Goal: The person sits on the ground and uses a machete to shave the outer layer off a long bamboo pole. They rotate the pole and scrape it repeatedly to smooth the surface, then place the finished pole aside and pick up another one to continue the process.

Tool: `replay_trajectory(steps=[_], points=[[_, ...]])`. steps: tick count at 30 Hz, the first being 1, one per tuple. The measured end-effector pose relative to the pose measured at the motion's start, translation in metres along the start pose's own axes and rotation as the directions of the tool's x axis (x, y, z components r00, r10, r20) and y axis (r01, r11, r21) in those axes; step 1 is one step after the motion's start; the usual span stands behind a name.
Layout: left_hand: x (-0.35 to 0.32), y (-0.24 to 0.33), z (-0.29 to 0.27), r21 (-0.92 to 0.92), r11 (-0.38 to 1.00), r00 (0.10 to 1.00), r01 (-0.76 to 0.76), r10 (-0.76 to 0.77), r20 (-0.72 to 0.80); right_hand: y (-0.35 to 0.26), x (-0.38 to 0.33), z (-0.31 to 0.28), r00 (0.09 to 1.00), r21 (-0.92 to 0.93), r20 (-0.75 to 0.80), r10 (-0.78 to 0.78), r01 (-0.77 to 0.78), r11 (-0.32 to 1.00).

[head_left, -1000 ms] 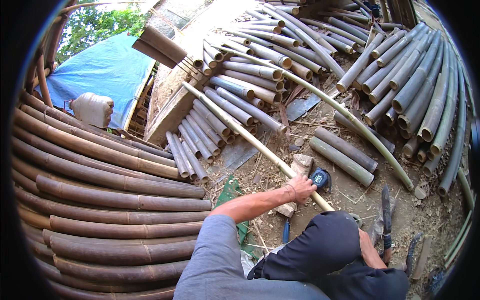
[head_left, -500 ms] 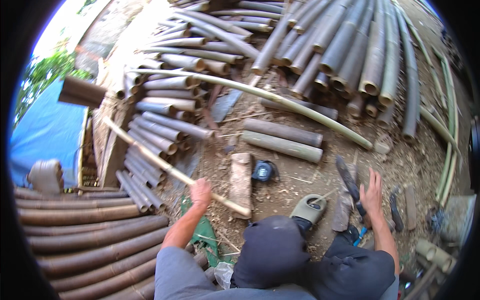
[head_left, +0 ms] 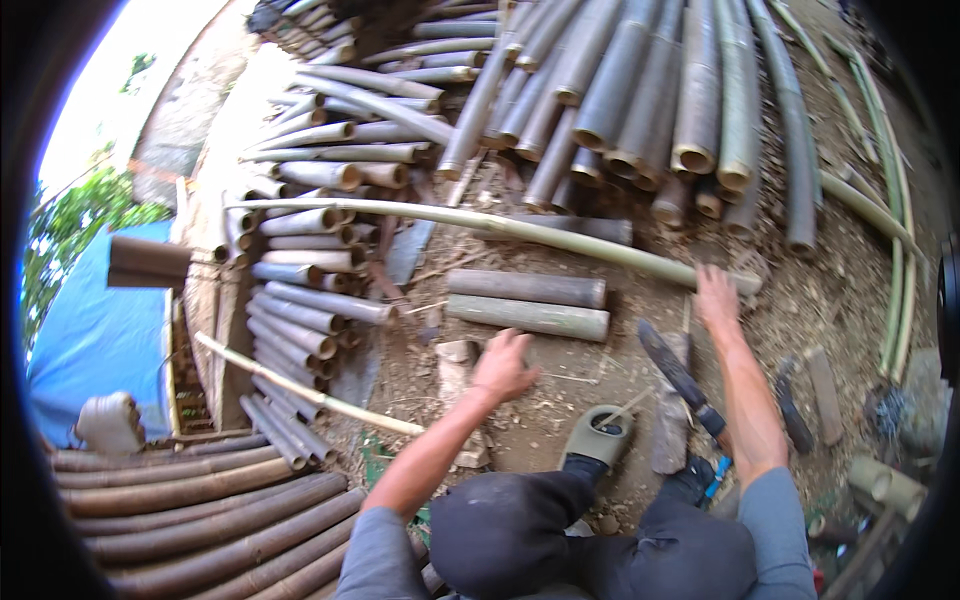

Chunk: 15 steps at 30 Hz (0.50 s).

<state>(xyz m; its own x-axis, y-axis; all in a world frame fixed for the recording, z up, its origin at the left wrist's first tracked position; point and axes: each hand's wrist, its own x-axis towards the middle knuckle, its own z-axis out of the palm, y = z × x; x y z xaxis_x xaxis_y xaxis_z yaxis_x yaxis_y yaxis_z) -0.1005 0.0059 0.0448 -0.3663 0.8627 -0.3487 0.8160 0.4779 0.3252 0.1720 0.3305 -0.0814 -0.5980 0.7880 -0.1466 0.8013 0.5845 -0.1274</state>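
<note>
My right hand (head_left: 717, 297) reaches out and grips a long pale-green bamboo pole (head_left: 560, 232) close to its right end. The pole stretches leftward across the ground to the stacked bamboo. My left hand (head_left: 505, 366) hovers near a wooden block (head_left: 455, 365), holding nothing, with its fingers somewhat spread. Just beyond it lie two short bamboo sections (head_left: 527, 303) side by side. A thinner pale pole (head_left: 310, 393) rests at the left, apart from my left hand. A dark-bladed machete (head_left: 672, 366) lies across a wooden board (head_left: 670, 432), beside my right forearm.
Large bamboo piles (head_left: 640, 90) fan out ahead, with more stacked at the left (head_left: 310, 255). Thick brown poles (head_left: 200, 500) lie at the lower left. My shoe (head_left: 598, 435) stands among wood chips. A dark curved object (head_left: 792, 418) and a flat board (head_left: 824, 395) lie at the right.
My left hand has let go of the thin pole and moved right. My right hand has gone forward from beside the machete and taken hold of the green bamboo pole. The view has shifted.
</note>
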Motion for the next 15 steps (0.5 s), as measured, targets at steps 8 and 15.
replay_trajectory(steps=[8, 15], points=[[0.036, 0.026, -0.047, 0.385, 0.923, 0.861, -0.024, 0.214, -0.461, -0.006, -0.074, -0.103, 0.978, 0.359, -0.075, -0.194, 0.208, 0.91], [0.05, 0.012, -0.102, 0.43, 0.868, 0.876, -0.249, 0.391, -0.282, -0.001, -0.187, -0.19, 0.854, 0.756, 0.409, -0.321, -0.12, 0.643]])
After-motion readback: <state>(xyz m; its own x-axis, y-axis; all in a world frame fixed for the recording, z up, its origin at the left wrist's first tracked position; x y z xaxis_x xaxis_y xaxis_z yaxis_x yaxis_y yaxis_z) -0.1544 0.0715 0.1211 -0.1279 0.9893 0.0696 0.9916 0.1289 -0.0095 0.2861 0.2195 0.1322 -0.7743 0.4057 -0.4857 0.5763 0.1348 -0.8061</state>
